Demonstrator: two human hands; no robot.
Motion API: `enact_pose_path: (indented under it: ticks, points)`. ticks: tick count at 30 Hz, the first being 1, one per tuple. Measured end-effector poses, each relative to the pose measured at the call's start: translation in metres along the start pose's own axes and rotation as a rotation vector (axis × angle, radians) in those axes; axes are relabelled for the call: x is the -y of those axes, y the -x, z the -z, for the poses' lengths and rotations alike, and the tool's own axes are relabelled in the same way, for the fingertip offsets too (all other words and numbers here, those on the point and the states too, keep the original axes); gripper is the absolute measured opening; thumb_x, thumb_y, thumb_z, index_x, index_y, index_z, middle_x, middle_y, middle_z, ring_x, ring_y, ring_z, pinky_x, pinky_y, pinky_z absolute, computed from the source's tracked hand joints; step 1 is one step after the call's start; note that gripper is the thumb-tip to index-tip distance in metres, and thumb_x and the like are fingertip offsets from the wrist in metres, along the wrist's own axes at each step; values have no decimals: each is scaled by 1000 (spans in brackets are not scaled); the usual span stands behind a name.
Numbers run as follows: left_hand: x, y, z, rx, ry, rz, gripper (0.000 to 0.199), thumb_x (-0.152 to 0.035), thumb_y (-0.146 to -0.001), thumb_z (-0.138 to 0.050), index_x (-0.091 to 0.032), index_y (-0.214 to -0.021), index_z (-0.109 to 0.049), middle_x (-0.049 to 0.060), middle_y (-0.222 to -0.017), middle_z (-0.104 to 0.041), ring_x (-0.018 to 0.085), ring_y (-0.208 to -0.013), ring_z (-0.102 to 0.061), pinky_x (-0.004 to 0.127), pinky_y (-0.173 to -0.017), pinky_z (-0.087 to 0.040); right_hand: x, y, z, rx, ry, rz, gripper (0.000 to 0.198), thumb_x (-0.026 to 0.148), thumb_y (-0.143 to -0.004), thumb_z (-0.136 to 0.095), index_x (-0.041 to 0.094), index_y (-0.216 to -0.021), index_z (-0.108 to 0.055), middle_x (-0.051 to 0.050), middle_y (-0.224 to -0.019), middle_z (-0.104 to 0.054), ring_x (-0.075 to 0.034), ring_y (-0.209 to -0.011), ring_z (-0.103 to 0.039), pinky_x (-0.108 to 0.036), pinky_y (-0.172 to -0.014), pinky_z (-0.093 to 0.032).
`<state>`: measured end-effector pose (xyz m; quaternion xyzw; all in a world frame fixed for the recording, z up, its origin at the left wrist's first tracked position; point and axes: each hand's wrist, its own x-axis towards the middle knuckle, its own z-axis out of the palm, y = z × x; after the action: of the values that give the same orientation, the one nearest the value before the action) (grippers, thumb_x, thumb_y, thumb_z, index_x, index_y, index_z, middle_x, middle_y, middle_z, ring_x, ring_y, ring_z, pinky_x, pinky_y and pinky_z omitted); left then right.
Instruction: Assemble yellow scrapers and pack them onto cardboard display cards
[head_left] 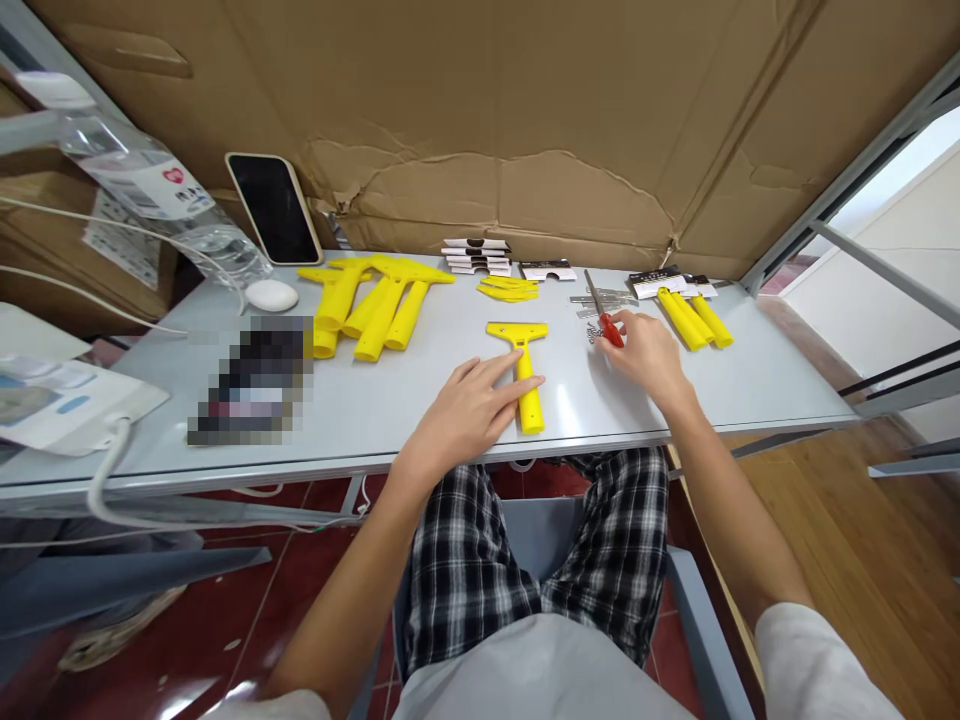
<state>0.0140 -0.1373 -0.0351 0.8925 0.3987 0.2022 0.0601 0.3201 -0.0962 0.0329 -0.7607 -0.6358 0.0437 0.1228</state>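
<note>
A yellow scraper (530, 408) lies on the table in front of me, its wide head pointing away. My left hand (471, 408) holds it down, with one finger across the handle and another at its neck. The red-handled screwdriver (612, 332) is in the fingers of my right hand (646, 352), its shaft pointing up and away. Small screws (592, 333) lie in a little pile just left of those fingers. Behind them, thin metal blades (616, 298) are spread under the screwdriver's shaft.
Yellow scraper handles (390, 315) are heaped at left. Flat yellow pieces (508, 289) and folded cards (477, 256) lie at the back. More yellow handles (682, 318) with cards are at right. A phone (274, 210), a bottle (161, 180) and a white cable (101, 490) occupy the left side.
</note>
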Motion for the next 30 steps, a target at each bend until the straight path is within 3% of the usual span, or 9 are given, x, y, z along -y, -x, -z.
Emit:
enact_pose_path:
  ticks: [5, 9, 11, 16, 23, 27, 30]
  points:
    - [0, 0, 1, 0, 2, -4, 56, -26, -119, -43, -38, -169, -66, 12, -184, -52, 32, -169, -53, 65, -138, -42, -13, -7, -1, 38, 51, -16, 59, 52, -99, -65, 31, -155, -69, -11, -129, -74, -20, -112, -65, -30, -103, -50]
    - [1, 0, 0, -1, 2, -5, 56, -26, -119, -44, -38, -169, -66, 13, -185, -52, 33, -169, -53, 66, -138, -42, -18, -7, -6, 79, 102, 2, 56, 50, -100, -64, 26, -151, -71, -13, -121, -74, -17, -103, -64, -28, -101, -50]
    - [1, 1, 0, 9, -5, -9, 56, -26, -119, -44, -38, -168, -67, 14, -185, -51, 34, -169, -52, 67, -138, -42, -22, -9, -7, 47, 69, 18, 54, 47, -103, -62, 22, -150, -72, -13, -119, -75, -15, -99, -63, -25, -100, -49]
    - [2, 2, 0, 16, -9, -12, 56, -26, -119, -44, -38, -169, -66, 14, -186, -50, 34, -170, -51, 67, -138, -41, -38, -22, -6, -71, -47, 18, 54, 58, -105, -65, 17, -138, -75, -13, -116, -76, -13, -94, -60, -25, -98, -49]
    - [1, 2, 0, 2, 29, -5, 56, -25, -119, -46, -41, -168, -66, 9, -186, -50, 34, -169, -51, 67, -140, -39, -67, -38, -16, -65, -98, -18, 46, 41, -106, -60, 11, -138, -74, -15, -118, -73, -12, -92, -57, -30, -106, -51]
    - [1, 2, 1, 8, 20, -4, 56, -25, -119, -45, -41, -169, -66, 9, -186, -50, 34, -170, -51, 67, -140, -39, -70, -33, -19, -122, -53, 60, 52, 39, -102, -59, 16, -145, -76, -15, -139, -70, -18, -116, -61, -38, -120, -50]
    - [0, 2, 2, 21, 14, -11, 56, -26, -119, -45, -39, -169, -66, 11, -187, -49, 34, -170, -50, 68, -140, -39, -62, -23, -17, -154, 2, 132, 52, 40, -103, -54, 17, -141, -82, -16, -146, -67, -26, -136, -56, -48, -131, -45]
